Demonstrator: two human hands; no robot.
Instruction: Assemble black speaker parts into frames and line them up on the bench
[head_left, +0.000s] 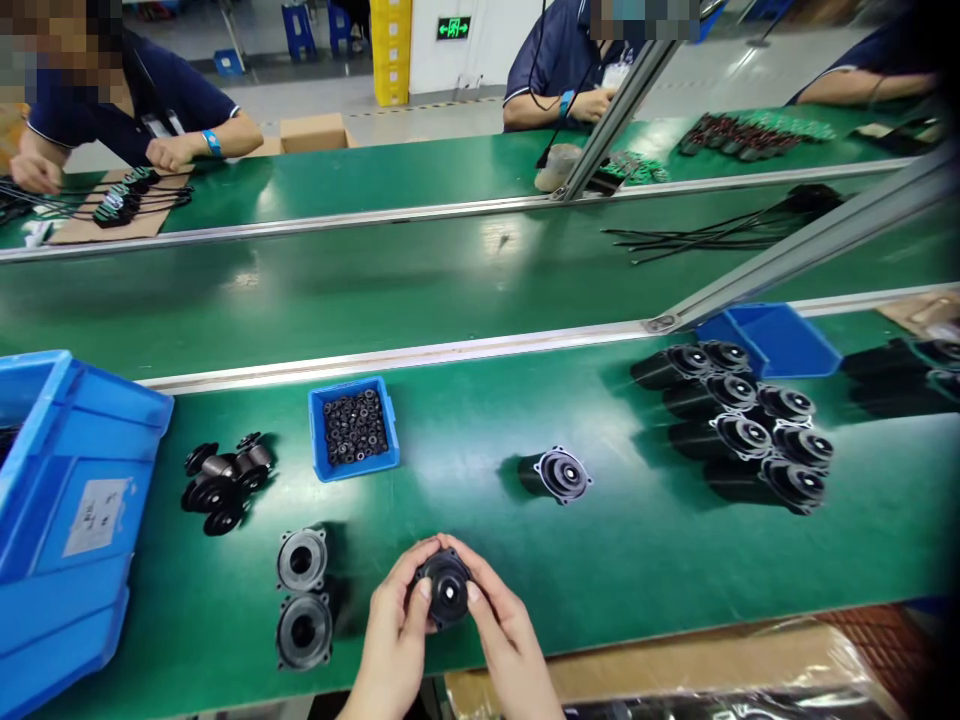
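Near the front edge of the green table [615, 560], my left hand [397, 625] and my right hand [502, 625] grip a round black motor part [448, 590] from both sides, thumbs on its top face. A light spot shows at its centre. Left of my hands stand two open grey housings [304, 632]. A single black cylinder with a flanged top [561, 474] stands to the right, beyond my hands. Farther left lies a small pile of black rotors [225, 480], beside a small blue tray [319, 462] of small dark rings.
A large blue bin [97, 520] fills the left side. Several flanged black cylinders [750, 430] stand at the right, near a blue bin [784, 340]. A metal strut [810, 235] slants over the right. People work across the table; black cables [705, 238] lie on the middle strip.
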